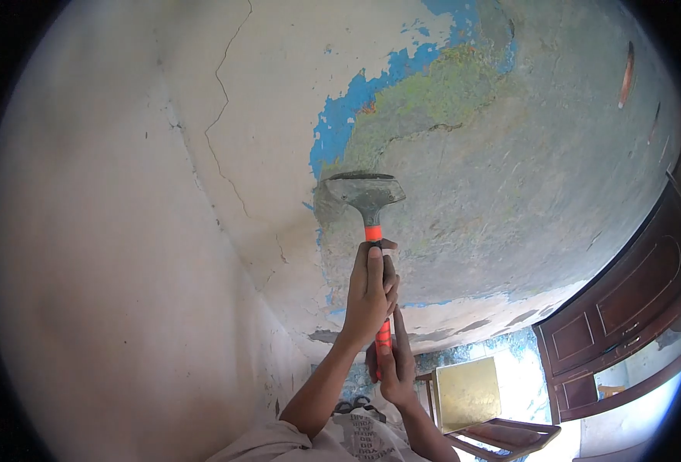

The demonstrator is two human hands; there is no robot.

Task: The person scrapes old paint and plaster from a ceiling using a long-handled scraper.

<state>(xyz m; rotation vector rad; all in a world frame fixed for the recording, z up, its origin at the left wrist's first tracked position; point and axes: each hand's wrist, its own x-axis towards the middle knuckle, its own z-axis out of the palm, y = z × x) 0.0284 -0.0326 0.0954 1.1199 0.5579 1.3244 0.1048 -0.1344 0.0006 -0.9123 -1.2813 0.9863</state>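
A scraper [365,194] with an orange handle [373,233] is held upright near the centre of the view. Its wide grey blade is pressed against the plastered surface [510,192], at the edge where blue paint [340,115] gives way to bare grey. The handle is gripped by both hands, one above the other. The left hand [371,296] is wrapped tightly around the upper part of the handle, with one finger laid straight along it toward the blade. The right hand [393,362] is closed around the lower end, at 6 o'clock from the left hand and touching it. At 10 o'clock from the blade, a long crack [221,115] is seen running down through pale plaster. At 4 o'clock from the hands, a dark wooden door [625,308] is seen. At 5 o'clock, lower down, a wooden chair [502,435] is seen with a yellowish board [467,393] propped on it. A printed sack [367,435] is seen at 6 o'clock, between the forearms.
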